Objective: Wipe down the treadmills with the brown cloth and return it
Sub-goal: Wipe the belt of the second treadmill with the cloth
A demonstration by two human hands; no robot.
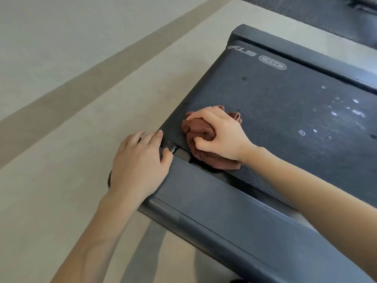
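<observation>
A dark grey treadmill (275, 94) fills the right side of the view, its black belt running away to the upper right. My right hand (220, 133) presses a bunched brown cloth (201, 131) onto the belt at its near left corner. The cloth spills out under my wrist toward the gap by the side rail. My left hand (138, 164) lies flat, fingers apart, on the end of the near side rail (214, 201), holding nothing. White scuffs and specks mark the belt to the right of the cloth.
Beige floor with a darker tan stripe (67, 99) lies left of the treadmill. A second dark machine's edge (334, 19) shows at the top right. The far side rail (306, 58) borders the belt. White logo marks (272, 62) sit near the belt's end.
</observation>
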